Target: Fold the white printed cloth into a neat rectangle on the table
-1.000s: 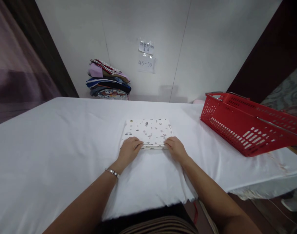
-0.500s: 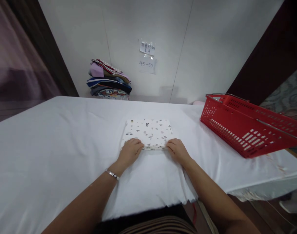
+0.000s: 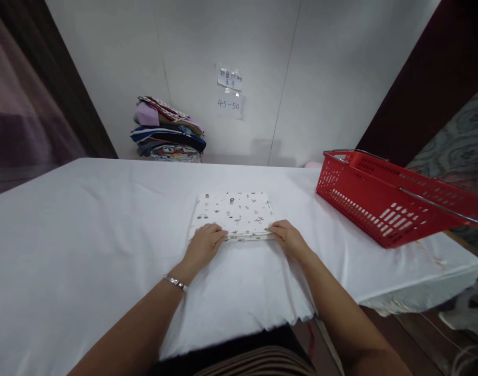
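Note:
A white cloth [image 3: 234, 211] with small printed figures lies folded into a flat rectangle in the middle of the table. My left hand [image 3: 207, 241] grips its near edge at the left, thumb and fingers pinched on the layers. At the near right corner, my right hand [image 3: 289, 237] pinches the same edge between thumb and fingers. Between the two hands the stacked folds show along the front. A silver bracelet [image 3: 176, 282] sits on my left wrist.
The table [image 3: 85, 235] wears a white sheet. On the right stands a red plastic basket [image 3: 380, 193] with metal handles. Several folded fabrics are stacked in a pile [image 3: 170, 130] beyond the far edge, against the wall. Paper signs [image 3: 230, 104] are taped there.
The view has shifted slightly, moving the scene a little to the left. My right hand has slid slightly outward toward the cloth's right corner. Both hands stay on the near edge.

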The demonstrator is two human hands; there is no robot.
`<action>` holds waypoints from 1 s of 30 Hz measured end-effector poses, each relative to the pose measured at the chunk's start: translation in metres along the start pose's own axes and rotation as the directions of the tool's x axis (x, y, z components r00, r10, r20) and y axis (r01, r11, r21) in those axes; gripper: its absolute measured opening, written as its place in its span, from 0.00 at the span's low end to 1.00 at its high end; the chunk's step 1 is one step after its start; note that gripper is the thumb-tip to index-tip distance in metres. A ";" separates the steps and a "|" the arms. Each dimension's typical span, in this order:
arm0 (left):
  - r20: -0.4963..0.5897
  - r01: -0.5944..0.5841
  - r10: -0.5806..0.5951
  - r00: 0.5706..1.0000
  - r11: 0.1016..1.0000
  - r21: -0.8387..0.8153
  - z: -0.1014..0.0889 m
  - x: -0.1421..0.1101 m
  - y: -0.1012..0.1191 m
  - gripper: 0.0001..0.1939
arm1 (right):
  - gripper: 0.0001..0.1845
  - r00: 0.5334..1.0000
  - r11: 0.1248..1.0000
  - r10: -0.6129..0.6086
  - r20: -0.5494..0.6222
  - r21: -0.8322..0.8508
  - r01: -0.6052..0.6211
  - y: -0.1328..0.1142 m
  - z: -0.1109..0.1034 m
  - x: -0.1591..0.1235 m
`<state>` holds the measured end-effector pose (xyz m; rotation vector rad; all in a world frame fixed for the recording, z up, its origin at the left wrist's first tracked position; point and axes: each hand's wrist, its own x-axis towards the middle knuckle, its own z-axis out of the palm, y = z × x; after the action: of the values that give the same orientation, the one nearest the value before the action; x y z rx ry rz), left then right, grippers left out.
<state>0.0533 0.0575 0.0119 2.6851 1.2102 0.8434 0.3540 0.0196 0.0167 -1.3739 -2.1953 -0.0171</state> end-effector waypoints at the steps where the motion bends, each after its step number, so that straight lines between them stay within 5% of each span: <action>1: 0.002 -0.002 0.002 1.000 1.000 0.004 0.000 0.000 0.000 0.13 | 0.14 1.000 1.000 0.009 -0.006 0.007 -0.009 0.001 0.000 0.000; 9: -0.001 -0.015 0.015 1.000 1.000 0.020 -0.002 0.002 0.001 0.14 | 0.12 0.993 0.994 0.036 -0.110 -0.094 -0.046 0.001 -0.002 0.005; 16: -0.001 -0.011 0.011 1.000 1.000 0.005 -0.005 0.002 0.003 0.12 | 0.10 0.998 0.997 0.059 -0.039 -0.049 -0.061 0.002 0.001 0.002; 22: 0.023 0.008 -0.009 1.000 1.000 0.024 -0.004 0.002 0.002 0.11 | 0.13 0.984 0.984 0.080 -0.158 -0.144 -0.103 0.004 0.004 0.009; 30: 0.020 0.008 -0.008 1.000 1.000 -0.001 -0.006 0.002 0.003 0.11 | 0.11 0.994 0.987 0.102 0.024 -0.126 -0.098 -0.008 -0.004 0.006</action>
<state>0.0530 0.0558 0.0190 2.6795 1.2154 0.8132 0.3472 0.0200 0.0247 -1.5617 -2.1788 -0.0991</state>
